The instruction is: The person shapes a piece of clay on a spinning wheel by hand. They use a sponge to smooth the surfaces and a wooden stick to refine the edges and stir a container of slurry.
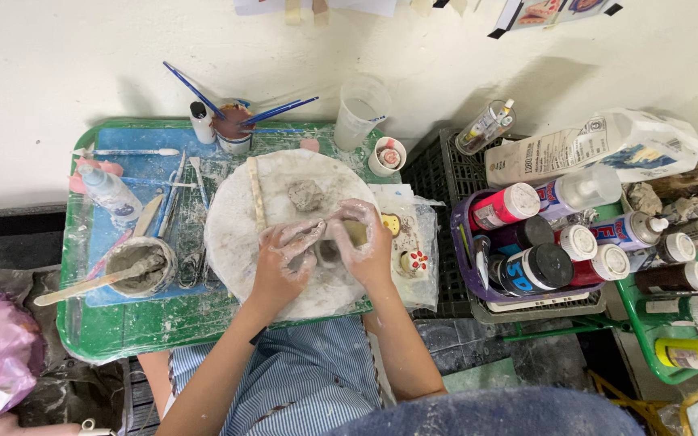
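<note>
Bowl (140, 266) of grey slip, cup (233, 129) of brushes, paint-bottle basket (478, 282)

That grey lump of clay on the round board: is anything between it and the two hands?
Nothing visible. The grey lump of clay lies bare on the round white board, just beyond the clay-smeared left hand and right hand, which work another small piece.

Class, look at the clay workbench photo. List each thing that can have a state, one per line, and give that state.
Left hand: clay-smeared, pressing a small clay piece.
Right hand: clay-smeared, cupped around the same piece.
Clay piece: held between both hands, above the round board.
Round board: smeared with clay.
Clay lump: loose on the board.
Slip bowl: holds grey clay, stick resting in it.
Clear cup: upright.
Paint bottles: capped, lying in basket.
</note>
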